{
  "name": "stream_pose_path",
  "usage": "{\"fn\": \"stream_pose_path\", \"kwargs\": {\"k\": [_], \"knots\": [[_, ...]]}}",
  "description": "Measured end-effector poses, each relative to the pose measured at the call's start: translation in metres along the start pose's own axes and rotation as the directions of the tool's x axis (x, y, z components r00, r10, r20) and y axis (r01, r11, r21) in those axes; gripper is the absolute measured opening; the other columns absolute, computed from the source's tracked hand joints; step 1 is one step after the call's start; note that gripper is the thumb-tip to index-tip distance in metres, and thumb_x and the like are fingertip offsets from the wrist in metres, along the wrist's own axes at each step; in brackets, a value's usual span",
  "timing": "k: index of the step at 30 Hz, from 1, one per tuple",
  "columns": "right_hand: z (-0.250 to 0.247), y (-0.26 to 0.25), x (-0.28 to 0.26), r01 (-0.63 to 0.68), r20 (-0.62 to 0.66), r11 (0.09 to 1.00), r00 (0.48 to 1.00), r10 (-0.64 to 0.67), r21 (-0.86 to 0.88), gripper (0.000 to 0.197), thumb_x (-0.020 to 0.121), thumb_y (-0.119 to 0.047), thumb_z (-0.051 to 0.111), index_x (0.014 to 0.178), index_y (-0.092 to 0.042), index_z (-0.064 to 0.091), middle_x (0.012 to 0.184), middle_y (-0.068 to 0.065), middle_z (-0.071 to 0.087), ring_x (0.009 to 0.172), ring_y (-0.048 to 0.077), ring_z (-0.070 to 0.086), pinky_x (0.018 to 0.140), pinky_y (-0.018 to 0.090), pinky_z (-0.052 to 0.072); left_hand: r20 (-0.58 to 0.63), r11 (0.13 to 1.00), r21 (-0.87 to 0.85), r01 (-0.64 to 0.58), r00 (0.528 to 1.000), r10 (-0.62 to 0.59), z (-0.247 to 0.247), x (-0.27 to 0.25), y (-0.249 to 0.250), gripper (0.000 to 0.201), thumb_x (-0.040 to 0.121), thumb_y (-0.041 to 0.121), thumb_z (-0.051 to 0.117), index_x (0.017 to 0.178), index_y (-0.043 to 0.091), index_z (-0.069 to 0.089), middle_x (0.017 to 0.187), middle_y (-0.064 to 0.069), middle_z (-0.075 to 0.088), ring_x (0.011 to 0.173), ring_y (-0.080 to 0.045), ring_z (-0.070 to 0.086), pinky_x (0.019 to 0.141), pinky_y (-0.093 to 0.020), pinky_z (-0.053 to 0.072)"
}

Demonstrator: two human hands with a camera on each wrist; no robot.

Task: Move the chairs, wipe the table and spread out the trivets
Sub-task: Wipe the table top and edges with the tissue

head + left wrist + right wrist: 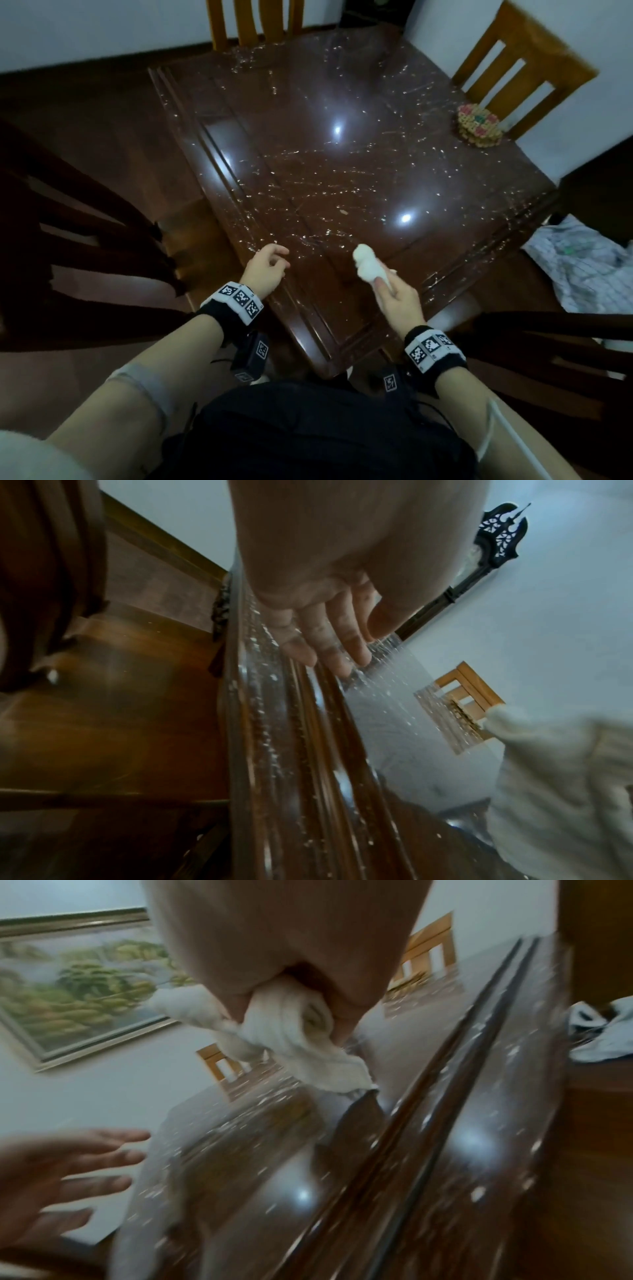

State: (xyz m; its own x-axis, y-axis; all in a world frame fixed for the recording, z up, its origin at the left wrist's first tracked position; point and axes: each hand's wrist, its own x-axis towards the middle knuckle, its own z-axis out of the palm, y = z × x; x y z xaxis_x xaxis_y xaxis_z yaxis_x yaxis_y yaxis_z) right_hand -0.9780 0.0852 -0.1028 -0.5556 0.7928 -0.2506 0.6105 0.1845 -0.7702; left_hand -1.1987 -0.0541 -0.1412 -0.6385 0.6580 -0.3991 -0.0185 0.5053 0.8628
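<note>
Head view: my right hand point(399, 301) grips a bunched white cloth point(368, 265) over the crumb-strewn tabletop point(342, 164), ready for wiping; my left hand point(267, 270) hovers loosely open. Trivets point(479, 125) sit stacked at the far corner.

The table point(342, 164) top lies open from 6 to 12 o'clock, bare of obstacles. The stacked trivets point(479, 126) block the 2 o'clock edge. 2 light chairs point(520, 68) stand beyond 12 and 2; dark chairs point(68, 240) flank 9 and 4.
</note>
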Motion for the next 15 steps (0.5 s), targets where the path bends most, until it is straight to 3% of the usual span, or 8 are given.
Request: {"fn": "stream_pose_path", "kwargs": {"k": [3, 6, 7, 9, 12, 15], "knots": [[-0.037, 0.024, 0.019, -0.16, -0.141, 0.981, 0.979, 0.145, -0.107, 0.046, 0.101, -0.032, 0.044, 0.145, -0.02, 0.042, 0.147, 0.003, 0.045, 0.134, 0.023, 0.042, 0.106, 0.028, 0.031, 0.031, 0.997, 0.06, -0.048, 0.998, 0.046, 0.02, 0.007, 0.011, 0.019, 0.095, 0.014, 0.048, 0.103, 0.027, 0.059, 0.094, 0.005, 0.067, 0.086, -0.015, 0.064, 0.077, -0.028, 0.051], [-0.06, 0.051, 0.037, -0.216, -0.144, 0.958, 0.971, 0.191, -0.188, 0.052, 0.103, -0.035, 0.036, 0.15, -0.016, 0.029, 0.158, 0.006, 0.025, 0.145, 0.023, 0.022, 0.116, 0.036, 0.019, 0.073, 0.984, 0.15, -0.101, 0.993, 0.091, 0.043, 0.015, 0.023, 0.019, 0.095, 0.02, 0.051, 0.105, 0.029, 0.063, 0.099, 0.008, 0.066, 0.09, -0.009, 0.061, 0.077, -0.02, 0.047], [-0.062, 0.058, 0.043, -0.175, -0.109, 0.953, 0.982, 0.153, -0.247, 0.053, 0.103, -0.035, 0.036, 0.151, -0.014, 0.027, 0.159, 0.006, 0.021, 0.147, 0.023, 0.018, 0.116, 0.036, 0.017, 0.082, 0.977, 0.179, -0.117, 0.991, 0.104, 0.052, 0.018, 0.027, 0.02, 0.095, 0.021, 0.051, 0.107, 0.03, 0.064, 0.102, 0.009, 0.066, 0.092, -0.007, 0.059, 0.078, -0.018, 0.045], [-0.057, 0.069, 0.052, -0.009, 0.078, 0.914, 0.996, 0.045, -0.406, 0.053, 0.103, -0.035, 0.035, 0.151, -0.013, 0.027, 0.16, 0.008, 0.015, 0.148, 0.027, 0.009, 0.118, 0.038, 0.012, 0.095, 0.963, 0.227, -0.145, 0.987, 0.126, 0.07, 0.022, 0.036, 0.024, 0.095, 0.021, 0.051, 0.112, 0.03, 0.064, 0.11, 0.01, 0.064, 0.098, -0.005, 0.058, 0.087, -0.021, 0.045], [-0.045, 0.08, 0.065, 0.218, 0.399, 0.785, 0.916, 0.041, -0.58, 0.052, 0.104, -0.04, 0.029, 0.153, -0.025, 0.02, 0.162, 0.002, 0.001, 0.149, 0.026, -0.006, 0.119, 0.041, 0.002, 0.114, 0.928, 0.332, -0.171, 0.984, 0.141, 0.099, 0.031, 0.054, 0.03, 0.095, 0.019, 0.05, 0.122, 0.027, 0.062, 0.121, 0.009, 0.06, 0.109, -0.006, 0.056, 0.099, -0.026, 0.043], [-0.055, 0.092, 0.087, 0.251, 0.39, 0.748, 0.921, 0.011, -0.614, 0.051, 0.103, -0.042, 0.028, 0.152, -0.032, 0.018, 0.162, -0.001, 0.0, 0.149, 0.023, -0.007, 0.119, 0.044, 0.005, 0.137, 0.886, 0.424, -0.188, 0.98, 0.143, 0.127, 0.042, 0.072, 0.035, 0.097, 0.021, 0.048, 0.13, 0.024, 0.058, 0.133, 0.007, 0.056, 0.123, -0.009, 0.05, 0.104, -0.024, 0.037]]}}
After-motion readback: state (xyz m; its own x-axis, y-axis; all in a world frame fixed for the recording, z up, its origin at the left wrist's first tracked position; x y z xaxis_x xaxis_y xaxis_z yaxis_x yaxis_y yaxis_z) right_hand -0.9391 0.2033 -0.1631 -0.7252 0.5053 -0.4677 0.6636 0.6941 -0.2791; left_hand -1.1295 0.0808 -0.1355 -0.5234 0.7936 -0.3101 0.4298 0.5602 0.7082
